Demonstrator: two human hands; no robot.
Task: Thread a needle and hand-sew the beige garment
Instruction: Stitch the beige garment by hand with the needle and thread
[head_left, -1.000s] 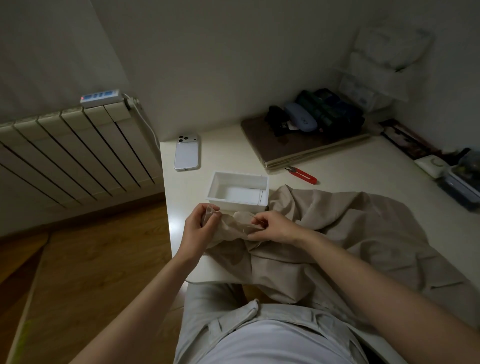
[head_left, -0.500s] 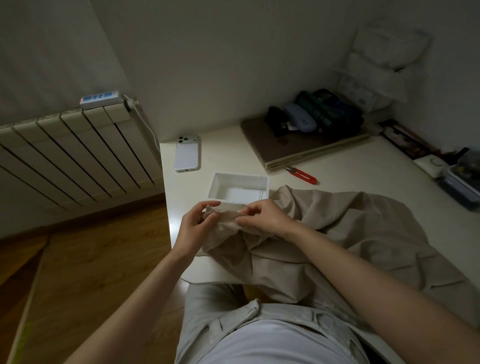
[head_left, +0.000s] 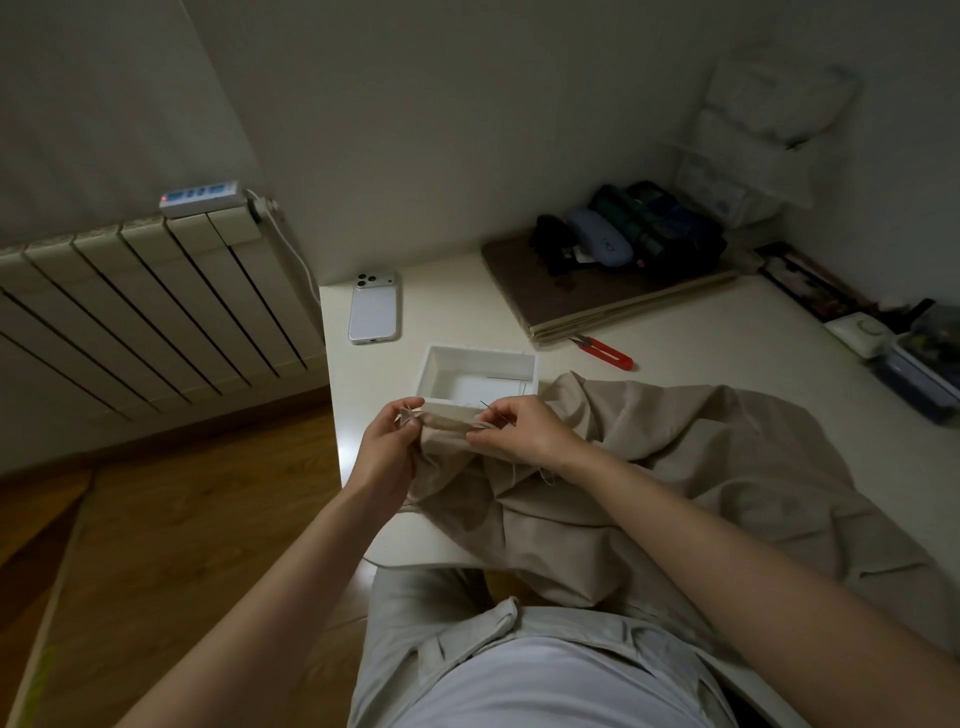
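Just in front of the white box (head_left: 527, 364): needle (head_left: 484, 404), only its tip clear of the right hand (head_left: 524, 434) fingers (head_left: 498, 418); its eye too small to tell. Nearer than the box, the beige garment (head_left: 727, 447) lies partly behind the forearm (head_left: 727, 525). Far right of the box: container (head_left: 930, 379) cropped by the edge.

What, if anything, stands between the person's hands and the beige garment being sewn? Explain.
Nothing visible does. The left hand and right hand both pinch the folded edge of the beige garment, with the needle at the right fingers. The white box sits just behind, not between.
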